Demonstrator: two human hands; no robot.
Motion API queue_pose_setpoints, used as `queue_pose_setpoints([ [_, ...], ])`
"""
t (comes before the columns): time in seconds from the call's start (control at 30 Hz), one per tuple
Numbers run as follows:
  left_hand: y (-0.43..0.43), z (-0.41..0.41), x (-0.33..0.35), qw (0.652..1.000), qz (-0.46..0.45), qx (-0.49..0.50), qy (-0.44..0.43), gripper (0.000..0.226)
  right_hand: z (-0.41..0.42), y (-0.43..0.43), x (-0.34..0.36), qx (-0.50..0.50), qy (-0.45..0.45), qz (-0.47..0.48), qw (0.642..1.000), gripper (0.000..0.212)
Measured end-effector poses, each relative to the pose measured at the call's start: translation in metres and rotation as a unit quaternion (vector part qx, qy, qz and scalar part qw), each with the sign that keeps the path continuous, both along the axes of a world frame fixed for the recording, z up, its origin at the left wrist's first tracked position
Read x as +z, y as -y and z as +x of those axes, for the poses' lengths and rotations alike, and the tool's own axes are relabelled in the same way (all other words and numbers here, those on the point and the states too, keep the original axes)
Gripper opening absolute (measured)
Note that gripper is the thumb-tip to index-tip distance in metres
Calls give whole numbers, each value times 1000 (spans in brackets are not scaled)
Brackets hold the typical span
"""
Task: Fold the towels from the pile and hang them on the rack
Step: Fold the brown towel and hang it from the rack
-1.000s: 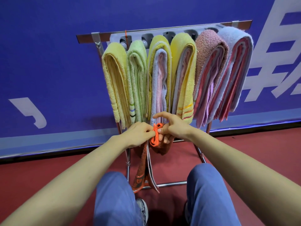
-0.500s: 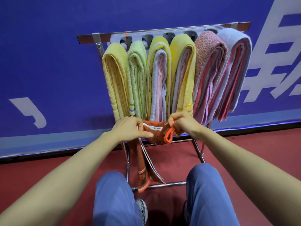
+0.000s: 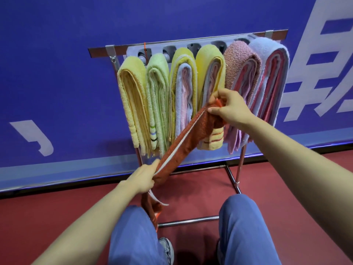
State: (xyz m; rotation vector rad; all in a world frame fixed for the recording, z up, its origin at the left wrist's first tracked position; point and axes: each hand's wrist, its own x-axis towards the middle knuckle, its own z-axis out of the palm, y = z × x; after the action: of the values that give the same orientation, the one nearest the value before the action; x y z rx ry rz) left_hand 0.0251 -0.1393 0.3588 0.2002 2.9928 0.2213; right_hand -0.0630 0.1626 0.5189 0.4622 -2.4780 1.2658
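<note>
**Both hands grip the orange towel, pulled taut in front of the rack**

Left hand (image 3: 142,178), near-left: fingers curled tight round the lower end of the orange towel (image 3: 188,138). A short tail hangs below the fist, down past the left knee.

The towel is folded into a narrow band with a white edge stripe along it. It runs diagonally up and to the right, held in the air and not on the rack.

Right hand (image 3: 232,109): grasps the upper end, fingers over the top and thumb on the near side.

Rack (image 3: 99,51): far side, against the blue wall (image 3: 57,54). Six folded bundles hang over it, left to right:
- pale yellow towel (image 3: 131,104)
- light green towel (image 3: 157,96)
- yellow-over-lilac bundle (image 3: 183,92)
- yellow striped towel (image 3: 210,73)
- pink towel (image 3: 242,69)
- pale blue bundle (image 3: 271,60)

The orange band crosses in front of the third and fourth bundles, and its top end sits against the fourth.

Near edge: legs in blue trousers (image 3: 133,236) and a shoe (image 3: 167,249) on the red floor (image 3: 57,217).
</note>
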Motion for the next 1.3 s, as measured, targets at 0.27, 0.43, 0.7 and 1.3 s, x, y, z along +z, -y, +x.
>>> queue_pose_setpoints([
  [0.27, -40, -9, -7, 934, 346, 52, 71, 72, 18, 44, 35, 135, -75, 183, 971, 28],
  [0.43, -81, -28, 71, 833, 552, 11, -22, 65, 27, 56, 39, 165, -88, 236, 954, 32],
  [0.7, -97, -31, 106, 799, 564, 5, -209, 41, 31, 45, 47, 168, -89, 281, 941, 34],
  [1.3, -82, -39, 110, 814, 554, -39, -172, 20, 33, 43, 50, 178, -131, 353, 909, 15],
])
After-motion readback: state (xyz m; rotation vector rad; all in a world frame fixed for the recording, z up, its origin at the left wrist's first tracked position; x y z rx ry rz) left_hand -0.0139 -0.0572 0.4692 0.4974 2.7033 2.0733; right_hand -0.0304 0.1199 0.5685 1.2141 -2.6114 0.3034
